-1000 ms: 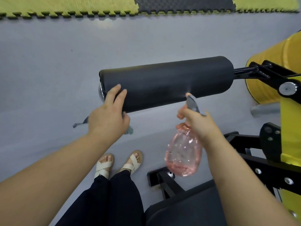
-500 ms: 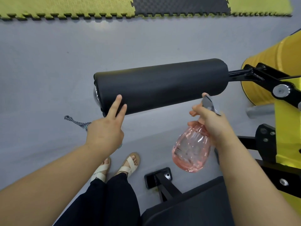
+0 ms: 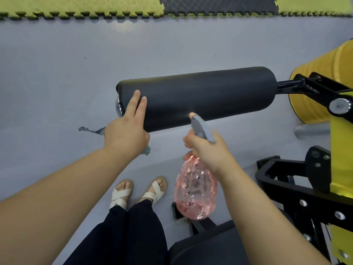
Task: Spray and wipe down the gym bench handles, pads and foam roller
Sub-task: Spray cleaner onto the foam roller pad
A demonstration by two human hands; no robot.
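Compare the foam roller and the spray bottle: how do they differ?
The foam roller is black and lies level; the spray bottle is pink, see-through and hangs tilted. The roller is mounted on a black bar; the bottle is gripped by the right hand. Both are rounded.

1. Gym or fitness room, judging by the equipment.
2. 12 o'clock, far edge: interlocking floor mats (image 3: 76, 6), yellow-green, jigsaw edges showing. One black tile (image 3: 219, 4) is set among them, near 1 o'clock.
3. Centre: padded black foam roller (image 3: 196, 98), lying horizontal on a black steel arm (image 3: 286, 86).
4. 2 to 3 o'clock: yellow machine frame (image 3: 340, 142) with a round pivot bolt (image 3: 341, 106) on a black bracket.
5. 4 o'clock: black steel base frame (image 3: 282, 190) studded with bolt heads (image 3: 339, 215).
6. 5 to 6 o'clock: black upholstered bench pad (image 3: 210, 247) at the bottom edge.
7. 9 to 11 o'clock: smooth grey floor (image 3: 57, 73).
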